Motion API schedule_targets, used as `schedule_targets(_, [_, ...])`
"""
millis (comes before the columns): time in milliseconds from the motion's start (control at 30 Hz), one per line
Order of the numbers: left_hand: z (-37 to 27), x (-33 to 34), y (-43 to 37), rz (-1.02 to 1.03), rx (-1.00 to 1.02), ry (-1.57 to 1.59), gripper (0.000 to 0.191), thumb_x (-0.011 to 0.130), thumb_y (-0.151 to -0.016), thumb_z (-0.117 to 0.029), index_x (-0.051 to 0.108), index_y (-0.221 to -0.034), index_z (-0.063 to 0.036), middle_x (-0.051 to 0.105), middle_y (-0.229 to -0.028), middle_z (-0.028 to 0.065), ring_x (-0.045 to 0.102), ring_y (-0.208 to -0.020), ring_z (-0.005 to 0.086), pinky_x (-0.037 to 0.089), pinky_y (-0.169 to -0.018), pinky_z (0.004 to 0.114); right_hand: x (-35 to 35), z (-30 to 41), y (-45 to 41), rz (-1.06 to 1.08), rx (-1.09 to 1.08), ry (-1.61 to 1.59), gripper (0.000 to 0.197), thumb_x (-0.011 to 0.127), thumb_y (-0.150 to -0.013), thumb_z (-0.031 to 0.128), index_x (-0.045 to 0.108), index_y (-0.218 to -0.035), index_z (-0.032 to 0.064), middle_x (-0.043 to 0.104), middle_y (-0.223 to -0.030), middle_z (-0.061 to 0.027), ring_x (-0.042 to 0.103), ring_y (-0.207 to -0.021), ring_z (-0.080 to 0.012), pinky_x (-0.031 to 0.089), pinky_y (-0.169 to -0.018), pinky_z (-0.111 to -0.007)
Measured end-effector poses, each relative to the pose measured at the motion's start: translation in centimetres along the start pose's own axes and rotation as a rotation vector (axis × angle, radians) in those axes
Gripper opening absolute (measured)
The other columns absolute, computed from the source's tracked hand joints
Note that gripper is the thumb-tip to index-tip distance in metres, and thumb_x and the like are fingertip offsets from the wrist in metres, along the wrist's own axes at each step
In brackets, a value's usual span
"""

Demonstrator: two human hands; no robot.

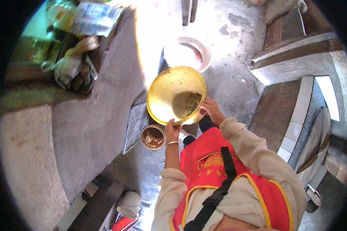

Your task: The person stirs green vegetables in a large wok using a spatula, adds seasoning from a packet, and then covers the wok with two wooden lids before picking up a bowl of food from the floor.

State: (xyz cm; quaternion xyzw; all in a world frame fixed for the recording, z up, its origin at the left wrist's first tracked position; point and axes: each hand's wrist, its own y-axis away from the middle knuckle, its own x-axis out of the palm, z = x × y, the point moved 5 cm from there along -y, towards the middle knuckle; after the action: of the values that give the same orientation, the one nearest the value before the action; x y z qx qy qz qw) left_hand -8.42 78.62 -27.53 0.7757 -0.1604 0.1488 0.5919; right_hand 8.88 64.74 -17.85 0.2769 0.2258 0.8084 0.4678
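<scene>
A yellow plastic basin [162, 95] is held tilted in front of me, with dark bits and murky residue [192, 105] at its lower right inside. My left hand [172, 130], with a bracelet at the wrist, grips the rim nearest me. On the right side of the rim is my right hand [209, 109], its fingers closed on the edge. Just beyond the basin, a large pale round tub [206, 53] stands on the floor, partly washed out by glare; something reddish shows inside it.
A brown pot [153, 137] stands beside a grey ribbed panel [136, 124] to the left. A pale bucket [129, 205] is at lower left. Bags and containers sit on a ledge [112, 66] at upper left. A tiled counter edge [293, 131] runs along the right.
</scene>
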Motion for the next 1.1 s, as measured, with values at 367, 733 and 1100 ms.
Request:
schedule_targets(367, [7.6, 13.8, -4.0, 0.065, -0.043, -0.029, 0.026, 0.043, -0.087, -0.021, 0.045, -0.102, -0.0001, 0.051, -0.101, 0.0129, 0.051, -0.090, 0.0257, 0.045, -0.080, 0.045, -12.6, 7.8, -4.5, -0.129, -0.039, 0.127, 0.022, 0.056, -0.078, 0.016, 0.050, -0.094, 0.0022, 0.058, -0.077, -0.0082, 0.060, -0.063, -0.0162, 0.049, -0.055, -0.026])
schedule_targets(733, [12.4, 22.1, -2.8, 0.153, -0.245, 0.024, 0.035, 0.040, -0.088, -0.022, 0.038, -0.115, 0.0003, 0.047, -0.111, 0.0168, 0.049, -0.102, 0.0301, 0.043, -0.086, 0.046, -20.2, 14.1, -5.0, -0.263, -0.121, 0.213, 0.018, 0.055, -0.074, 0.011, 0.052, -0.088, -0.0016, 0.058, -0.072, -0.0099, 0.058, -0.054, -0.0165, 0.047, -0.044, -0.025])
schedule_targets(1100, [13.9, 19.9, -2.4, 0.190, -0.352, -0.095, 0.038, 0.053, -0.083, -0.028, 0.044, -0.114, -0.0078, 0.050, -0.111, 0.0095, 0.048, -0.103, 0.0253, 0.042, -0.086, 0.041, -20.4, 15.3, -1.9, -0.289, -0.225, 0.247, 0.017, 0.058, -0.075, 0.015, 0.054, -0.083, 0.0004, 0.055, -0.061, -0.0050, 0.051, -0.047, -0.0108, 0.042, -0.041, -0.022])
